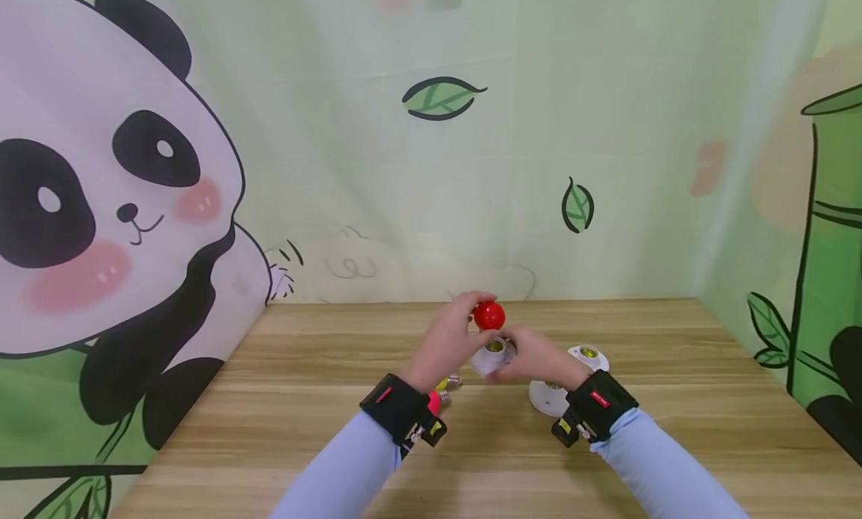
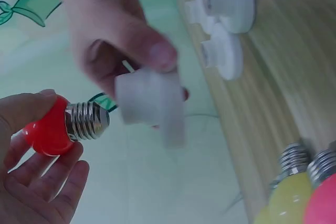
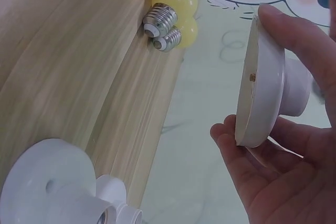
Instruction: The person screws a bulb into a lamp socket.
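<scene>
A red light bulb [image 1: 489,315] with a silver screw base is pinched by its globe in my left hand [image 1: 450,339]. In the left wrist view, the screw base of that bulb [image 2: 47,132] points toward a white lamp socket [image 2: 157,103], with a gap between them. My right hand [image 1: 539,356] grips this lamp socket by the edge of its round base, raised above the table. The right wrist view shows the underside of the held socket [image 3: 262,87], thumb on one edge and fingers on the other.
On the wooden table [image 1: 303,429], more white lamp sockets [image 1: 547,399] stand by my right wrist. Yellow bulbs [image 3: 181,1] and a pink-red bulb [image 2: 323,203] lie near my left wrist. A panda-printed cloth [image 1: 377,190] hangs behind the table.
</scene>
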Tool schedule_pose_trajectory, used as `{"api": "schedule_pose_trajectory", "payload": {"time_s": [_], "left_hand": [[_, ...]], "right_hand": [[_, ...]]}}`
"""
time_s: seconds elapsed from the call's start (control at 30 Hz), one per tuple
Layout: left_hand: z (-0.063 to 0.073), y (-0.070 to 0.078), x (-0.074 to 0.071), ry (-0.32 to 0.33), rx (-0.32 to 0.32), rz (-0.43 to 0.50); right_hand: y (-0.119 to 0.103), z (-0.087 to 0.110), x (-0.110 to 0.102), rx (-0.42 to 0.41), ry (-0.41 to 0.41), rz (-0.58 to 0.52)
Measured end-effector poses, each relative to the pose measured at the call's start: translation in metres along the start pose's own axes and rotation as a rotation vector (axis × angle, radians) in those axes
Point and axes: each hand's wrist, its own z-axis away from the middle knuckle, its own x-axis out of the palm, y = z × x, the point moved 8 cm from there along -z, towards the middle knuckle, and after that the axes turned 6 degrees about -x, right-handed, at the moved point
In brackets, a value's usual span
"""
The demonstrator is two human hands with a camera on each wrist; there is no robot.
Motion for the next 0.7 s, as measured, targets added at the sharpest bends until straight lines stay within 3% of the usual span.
{"api": "schedule_pose_trajectory", "payload": {"time_s": [0.3,0.7], "left_hand": [[0.007,-0.011,0.021,-0.040,0.003,0.019],[0.011,-0.019,0.026,-0.062,0.024,0.006]], "right_hand": [[-0.004,0.001,0.002,-0.042,0.005,-0.039],[-0.004,-0.001,0.006,-0.029,0.015,0.007]]}}
